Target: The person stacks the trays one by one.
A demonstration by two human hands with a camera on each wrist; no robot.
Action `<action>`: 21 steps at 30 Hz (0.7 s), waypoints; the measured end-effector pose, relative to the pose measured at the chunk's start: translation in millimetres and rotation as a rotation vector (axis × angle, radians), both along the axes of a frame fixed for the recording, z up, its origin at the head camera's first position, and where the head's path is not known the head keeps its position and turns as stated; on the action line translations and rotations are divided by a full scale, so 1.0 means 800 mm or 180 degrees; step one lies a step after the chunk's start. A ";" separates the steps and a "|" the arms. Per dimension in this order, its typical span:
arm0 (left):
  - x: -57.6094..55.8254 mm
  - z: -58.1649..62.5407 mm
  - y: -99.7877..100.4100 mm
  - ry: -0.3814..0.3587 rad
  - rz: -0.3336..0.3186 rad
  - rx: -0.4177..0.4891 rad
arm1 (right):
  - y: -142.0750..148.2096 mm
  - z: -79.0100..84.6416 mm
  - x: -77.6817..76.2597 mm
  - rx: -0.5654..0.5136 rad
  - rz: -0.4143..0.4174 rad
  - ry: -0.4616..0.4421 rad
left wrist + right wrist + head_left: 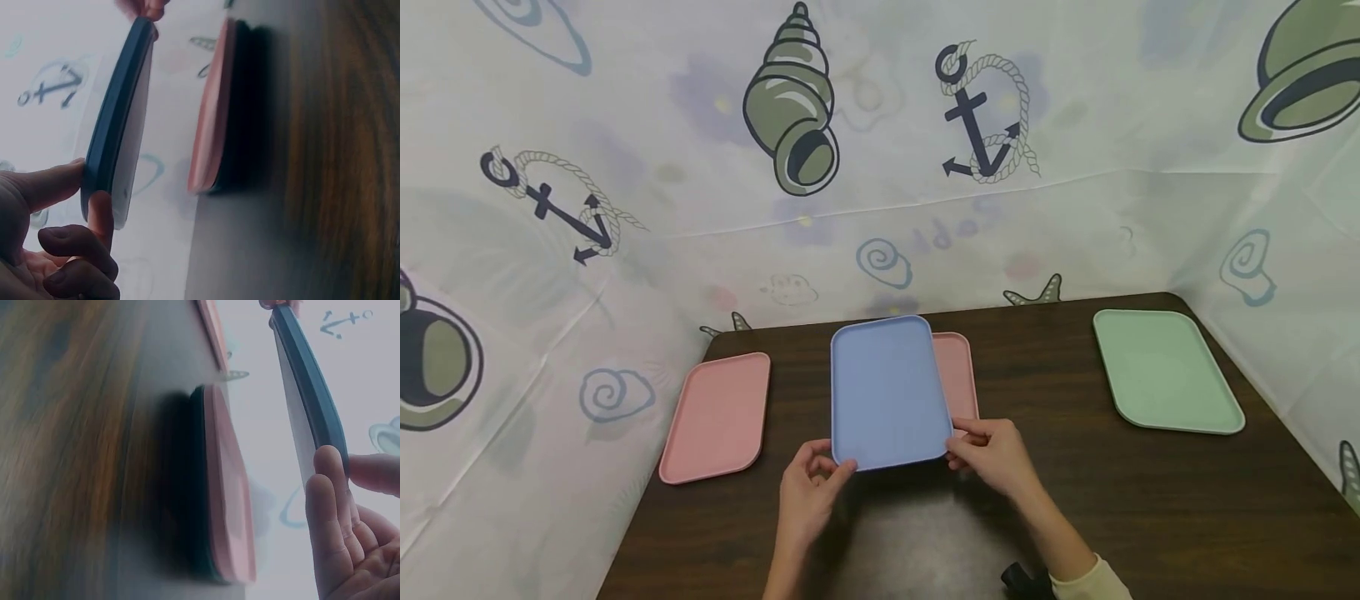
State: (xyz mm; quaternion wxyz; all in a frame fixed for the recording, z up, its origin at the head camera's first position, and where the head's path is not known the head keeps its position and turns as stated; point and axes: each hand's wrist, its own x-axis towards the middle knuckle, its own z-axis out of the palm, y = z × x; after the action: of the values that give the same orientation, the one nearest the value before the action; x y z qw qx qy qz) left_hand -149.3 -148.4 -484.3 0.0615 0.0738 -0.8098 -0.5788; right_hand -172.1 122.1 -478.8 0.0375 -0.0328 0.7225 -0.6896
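Note:
A blue rectangular tray (889, 393) is held in the air by its two near corners. My left hand (806, 493) pinches the near left corner between thumb and fingers. At the near right corner, my right hand (997, 455) does the same. Below and partly behind the blue tray, a pink tray (957, 375) lies on the table, mostly hidden in the head view. Both wrist views show a gap between the two trays. Under the pink tray (230, 494) is a dark band; I cannot tell whether it is shadow or another tray.
Another pink tray (718, 417) lies at the left edge of the dark wooden table (1045, 517). A light green tray (1168, 372) lies at the right. Behind and beside the table hangs a white cloth (880, 100) printed with shells and anchors. A small black object (1019, 578) sits by the right sleeve.

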 end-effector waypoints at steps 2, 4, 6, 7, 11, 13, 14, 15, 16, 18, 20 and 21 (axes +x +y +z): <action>-0.005 -0.003 0.007 0.0047 -0.0085 -0.0073 | 0.008 -0.001 0.001 -0.0019 -0.0063 -0.0029; -0.011 -0.007 0.014 0.0073 -0.0145 -0.0146 | 0.016 -0.003 0.002 -0.0031 -0.0140 -0.0068; -0.017 -0.011 0.020 0.0080 -0.0193 -0.0224 | 0.022 -0.006 0.002 -0.0034 -0.0219 -0.0119; -0.019 -0.013 0.023 0.0086 -0.0210 -0.0262 | 0.024 -0.008 0.002 -0.0032 -0.0253 -0.0141; -0.029 -0.019 0.032 0.0095 -0.0265 -0.0410 | 0.032 -0.015 0.001 -0.0032 -0.0352 -0.0234; -0.034 -0.021 0.035 0.0111 -0.0291 -0.0470 | 0.035 -0.018 -0.001 -0.0023 -0.0377 -0.0238; -0.037 -0.022 0.036 0.0113 -0.0308 -0.0492 | 0.036 -0.020 -0.002 -0.0013 -0.0391 -0.0233; -0.039 -0.023 0.037 0.0107 -0.0319 -0.0521 | 0.037 -0.022 -0.003 -0.0005 -0.0414 -0.0240; -0.041 -0.024 0.039 0.0106 -0.0325 -0.0552 | 0.039 -0.023 -0.004 0.0005 -0.0424 -0.0240; -0.044 -0.027 0.041 0.0129 -0.0346 -0.0613 | 0.041 -0.026 -0.006 0.0011 -0.0457 -0.0281; -0.047 -0.029 0.043 0.0159 -0.0356 -0.0670 | 0.042 -0.030 -0.007 0.0019 -0.0480 -0.0326; -0.048 -0.031 0.043 0.0182 -0.0355 -0.0703 | 0.042 -0.031 -0.008 0.0014 -0.0491 -0.0360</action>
State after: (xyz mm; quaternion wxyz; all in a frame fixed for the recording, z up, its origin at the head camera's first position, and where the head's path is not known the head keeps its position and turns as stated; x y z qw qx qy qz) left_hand -187.8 -113.7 -508.8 0.0600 0.0049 -0.8694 -0.4904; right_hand -178.3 156.0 -503.4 0.0251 0.0620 0.7211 -0.6896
